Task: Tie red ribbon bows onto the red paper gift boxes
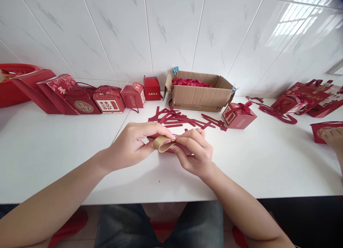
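Observation:
A gold ribbon (158, 142), bent into a loop, is pinched between both my hands above the table. My left hand (136, 142) grips it from the left, thumb and fingertips closed near the crossing of the loop. From the right, my right hand (195, 149) closes its fingertips on the same ribbon, close to the left ones. Behind and below the hands is a red item (171, 150), mostly hidden by them. Just beyond the hands, red paper strips (174, 117) lie in a loose pile.
A cardboard box (198, 98) of red ribbons stands against the tiled wall. Red gift boxes (108, 99) line the back left, beside a red basin (16, 85). A ribboned red box (238, 115) stands right of centre. Another person's hand (333, 137) touches a red box (317, 132) at far right.

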### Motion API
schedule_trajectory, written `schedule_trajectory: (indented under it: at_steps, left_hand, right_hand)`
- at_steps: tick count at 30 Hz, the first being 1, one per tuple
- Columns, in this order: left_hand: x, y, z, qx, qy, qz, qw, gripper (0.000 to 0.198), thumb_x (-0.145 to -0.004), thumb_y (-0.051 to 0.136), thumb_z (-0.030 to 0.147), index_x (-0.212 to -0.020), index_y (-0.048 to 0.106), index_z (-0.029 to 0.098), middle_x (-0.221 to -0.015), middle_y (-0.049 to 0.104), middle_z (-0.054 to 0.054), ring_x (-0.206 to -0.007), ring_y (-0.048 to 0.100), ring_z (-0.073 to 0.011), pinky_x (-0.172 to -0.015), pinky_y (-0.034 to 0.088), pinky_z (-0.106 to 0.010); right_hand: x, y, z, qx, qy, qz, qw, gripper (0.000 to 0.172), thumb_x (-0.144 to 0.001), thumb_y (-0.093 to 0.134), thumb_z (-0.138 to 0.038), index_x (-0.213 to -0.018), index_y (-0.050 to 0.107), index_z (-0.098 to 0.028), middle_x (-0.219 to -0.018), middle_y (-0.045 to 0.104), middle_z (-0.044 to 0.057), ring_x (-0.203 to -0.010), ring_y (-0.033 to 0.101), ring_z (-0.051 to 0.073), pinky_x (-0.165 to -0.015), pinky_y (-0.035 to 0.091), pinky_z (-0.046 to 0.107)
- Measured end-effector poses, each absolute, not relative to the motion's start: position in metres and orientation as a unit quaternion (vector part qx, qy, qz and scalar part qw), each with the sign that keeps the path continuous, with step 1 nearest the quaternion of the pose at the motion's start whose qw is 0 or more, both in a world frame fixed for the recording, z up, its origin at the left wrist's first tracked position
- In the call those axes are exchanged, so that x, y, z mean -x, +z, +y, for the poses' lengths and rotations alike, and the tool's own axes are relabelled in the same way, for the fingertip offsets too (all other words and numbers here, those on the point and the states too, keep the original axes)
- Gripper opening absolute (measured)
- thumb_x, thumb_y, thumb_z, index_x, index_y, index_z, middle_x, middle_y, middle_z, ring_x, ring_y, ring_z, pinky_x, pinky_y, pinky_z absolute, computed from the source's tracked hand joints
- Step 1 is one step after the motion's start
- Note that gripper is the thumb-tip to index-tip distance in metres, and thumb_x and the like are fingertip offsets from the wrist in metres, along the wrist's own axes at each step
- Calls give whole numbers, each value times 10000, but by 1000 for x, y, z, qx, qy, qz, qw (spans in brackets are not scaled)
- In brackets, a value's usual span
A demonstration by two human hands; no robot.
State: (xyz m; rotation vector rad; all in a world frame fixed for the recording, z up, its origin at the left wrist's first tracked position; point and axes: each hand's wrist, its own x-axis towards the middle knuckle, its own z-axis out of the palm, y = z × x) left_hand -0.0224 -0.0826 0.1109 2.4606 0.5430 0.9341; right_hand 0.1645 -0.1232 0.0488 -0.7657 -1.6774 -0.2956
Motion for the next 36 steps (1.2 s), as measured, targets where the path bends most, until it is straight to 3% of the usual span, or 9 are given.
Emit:
schedule_trajectory:
  at_steps: [4,14,21,29,32,36]
  left_hand:
    - [23,111,-83,-901,329,192,208,225,-856,536,122,-990,658,254,-930,732,-6,-904,672,-175,-812,552,-295]
    - [18,109,-86,-869,366,235,234,182,-854,574,150,-985,658,245,-922,704,-12,-829,661,-155,-687,539,-246]
    - [15,106,-87,-843,365,245,310,128,-840,630,225,-965,655,231,-901,703,-21,-804,665,-159,-671,558,-249]
    - [15,108,-85,-858,362,233,281,105,-846,613,213,-940,656,233,-866,711,-28,-783,667,-167,-648,560,-255]
    - [15,108,-82,-874,370,201,243,139,-826,615,165,-941,656,231,-845,713,-21,-743,668,-157,-615,560,-243]
    - [15,108,-80,-882,392,148,217,213,-802,620,80,-966,654,211,-886,710,-30,-821,676,-162,-687,581,-251]
  right_hand:
    - [-164,49,-123,330,-121,-720,599,60,-846,645,-178,-892,622,-208,-762,683,0,-637,610,118,-667,408,324]
    - [-164,49,-122,327,-145,-721,593,45,-860,627,-169,-878,594,-193,-744,681,20,-632,615,125,-646,412,316]
    - [-164,50,-122,333,-130,-720,595,75,-846,643,-170,-886,592,-207,-771,693,8,-657,636,126,-671,434,319]
    - [-163,51,-124,340,-98,-705,614,238,-828,673,-212,-1037,561,-195,-813,673,33,-699,642,152,-664,483,311]
    - [-164,52,-124,338,-110,-714,604,191,-829,674,-215,-1004,599,-201,-813,678,40,-738,644,165,-674,484,311]
    - [-164,51,-122,336,-104,-709,611,140,-833,668,-211,-962,615,-199,-791,681,40,-708,639,158,-667,481,311]
